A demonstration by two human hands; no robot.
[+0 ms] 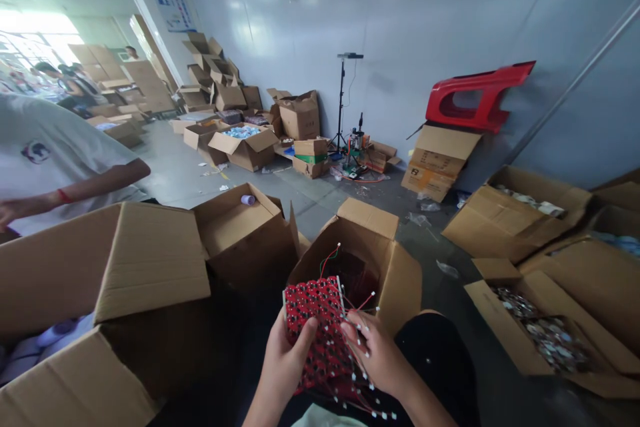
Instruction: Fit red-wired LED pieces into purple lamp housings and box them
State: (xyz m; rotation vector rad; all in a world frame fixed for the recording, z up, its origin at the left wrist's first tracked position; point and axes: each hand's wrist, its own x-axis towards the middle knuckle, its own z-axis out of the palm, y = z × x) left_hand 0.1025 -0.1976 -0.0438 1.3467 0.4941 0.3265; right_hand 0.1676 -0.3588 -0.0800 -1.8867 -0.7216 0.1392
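A red panel of small round circuit boards (314,300) is tilted up in front of my lap. My left hand (284,355) grips its left side, thumb lying across the front. My right hand (374,355) is closed at the panel's right edge, fingers curled round thin wires (361,383) that end in small white connectors. Several of these wires hang down along the right side, and one red and green pair (327,259) sticks up above the top edge. Just beyond the panel, an open cardboard box (405,283) holds dark red material that I cannot make out clearly.
Left of me stand a large open carton (153,260) with pale purple items inside and another box (240,213). A co-worker's arm (100,190) reaches in at far left. On the right, a carton (505,333) holds shiny round parts. A tripod stand (341,100) stands by the wall.
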